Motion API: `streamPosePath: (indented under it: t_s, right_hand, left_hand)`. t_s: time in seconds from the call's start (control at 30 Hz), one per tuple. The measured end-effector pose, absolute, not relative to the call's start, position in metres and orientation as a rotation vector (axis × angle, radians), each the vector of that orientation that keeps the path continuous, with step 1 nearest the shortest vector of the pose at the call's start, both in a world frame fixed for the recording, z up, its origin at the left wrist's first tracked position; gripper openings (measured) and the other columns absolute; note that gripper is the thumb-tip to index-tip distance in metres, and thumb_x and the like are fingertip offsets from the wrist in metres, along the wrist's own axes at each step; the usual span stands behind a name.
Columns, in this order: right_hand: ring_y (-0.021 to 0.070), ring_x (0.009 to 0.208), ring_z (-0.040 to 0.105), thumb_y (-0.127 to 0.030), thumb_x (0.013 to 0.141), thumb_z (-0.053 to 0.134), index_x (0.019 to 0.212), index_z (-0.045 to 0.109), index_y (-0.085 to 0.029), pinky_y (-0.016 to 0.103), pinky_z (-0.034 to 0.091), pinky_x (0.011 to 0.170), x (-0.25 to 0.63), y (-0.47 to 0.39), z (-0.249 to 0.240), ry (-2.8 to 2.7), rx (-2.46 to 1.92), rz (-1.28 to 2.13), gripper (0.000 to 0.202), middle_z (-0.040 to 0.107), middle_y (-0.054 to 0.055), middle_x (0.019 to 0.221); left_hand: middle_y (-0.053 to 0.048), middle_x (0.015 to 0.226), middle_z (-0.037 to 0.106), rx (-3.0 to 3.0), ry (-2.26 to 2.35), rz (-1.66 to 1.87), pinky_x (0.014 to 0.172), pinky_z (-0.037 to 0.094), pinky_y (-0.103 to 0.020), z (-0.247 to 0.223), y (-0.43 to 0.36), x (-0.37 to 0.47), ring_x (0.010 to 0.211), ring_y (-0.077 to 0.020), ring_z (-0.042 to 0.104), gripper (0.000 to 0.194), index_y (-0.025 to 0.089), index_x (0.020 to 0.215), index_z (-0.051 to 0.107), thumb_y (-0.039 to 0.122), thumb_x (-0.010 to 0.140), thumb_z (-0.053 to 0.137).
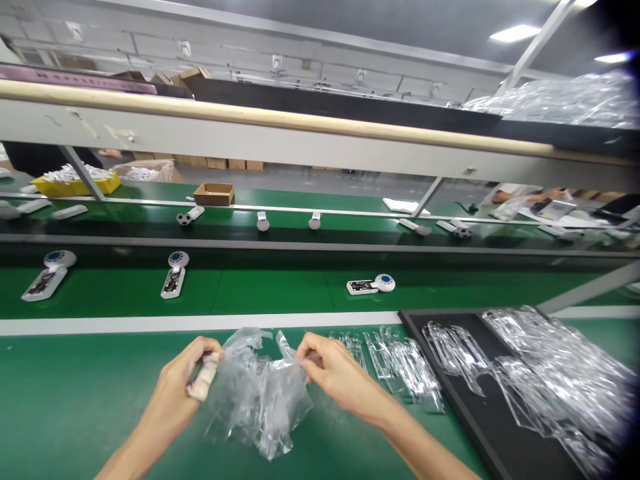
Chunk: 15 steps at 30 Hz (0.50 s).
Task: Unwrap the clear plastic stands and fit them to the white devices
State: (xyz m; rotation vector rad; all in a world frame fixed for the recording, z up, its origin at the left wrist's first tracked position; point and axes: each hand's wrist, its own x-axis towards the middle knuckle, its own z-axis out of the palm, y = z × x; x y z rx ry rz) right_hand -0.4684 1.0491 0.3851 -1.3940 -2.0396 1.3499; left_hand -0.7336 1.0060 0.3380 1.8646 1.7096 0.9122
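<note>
A crumpled clear plastic bag (265, 393) hangs over the green worktop, stretched between my two hands. My left hand (193, 377) pinches its left edge; a pale wrapping covers one finger. On the other side, my right hand (325, 367) grips the bag's upper right edge between thumb and fingers. Whether anything lies inside the bag cannot be made out. Close to the right hand, several clear plastic parts (400, 360) lie in rows on the worktop. Beside them stands a black tray (465, 400) heaped with more such clear parts.
Beyond a white rail, a green belt carries white devices with exposed circuit boards (173, 275). Farther back are a second line, a small cardboard box (214, 194) and a yellow bin (75, 185) of white parts. A shelf beam (300, 133) crosses overhead. Another person's arm shows far right.
</note>
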Motion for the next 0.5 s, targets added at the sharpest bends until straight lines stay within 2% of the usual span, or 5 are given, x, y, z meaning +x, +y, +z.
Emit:
streamPosePath:
  t_s: [0.1, 0.23, 0.5]
  right_hand:
    - [0.0090, 0.057, 0.042, -0.014, 0.077, 0.046, 0.074, 0.053, -0.020, 0.021, 0.031, 0.054, -0.464, 1.046, 0.394, -2.000, -1.376, 1.339, 0.009, 0.049, -0.005, 0.064]
    - [0.0097, 0.060, 0.042, -0.015, 0.078, 0.047, 0.073, 0.054, -0.020, 0.021, 0.032, 0.055, -0.461, 1.047, 0.394, -1.970, -1.373, 1.326, 0.009, 0.050, -0.004, 0.066]
    - [0.0113, 0.061, 0.046, -0.022, 0.080, 0.050, 0.073, 0.054, -0.021, 0.023, 0.034, 0.055, -0.464, 1.051, 0.400, -1.912, -1.285, 1.411, 0.008, 0.052, -0.003, 0.066]
  left_hand:
    - [0.000, 0.078, 0.059, 1.846, 1.729, 0.962, 0.063, 0.041, -0.019, 0.348, 1.004, -0.735, 0.068, -0.0139, 0.054, 0.011, 0.021, 0.080, 0.052, 0.027, 0.078, 0.043]
    - [-0.001, 0.079, 0.061, 1.817, 1.760, 0.955, 0.063, 0.041, -0.020, 0.350, 1.008, -0.739, 0.068, -0.0152, 0.054, 0.015, 0.021, 0.080, 0.054, 0.033, 0.079, 0.044]
    - [-0.001, 0.079, 0.060, 1.919, 1.712, 1.057, 0.065, 0.041, -0.020, 0.364, 1.006, -0.747, 0.072, -0.0146, 0.056, 0.011, 0.021, 0.080, 0.054, 0.021, 0.077, 0.043]
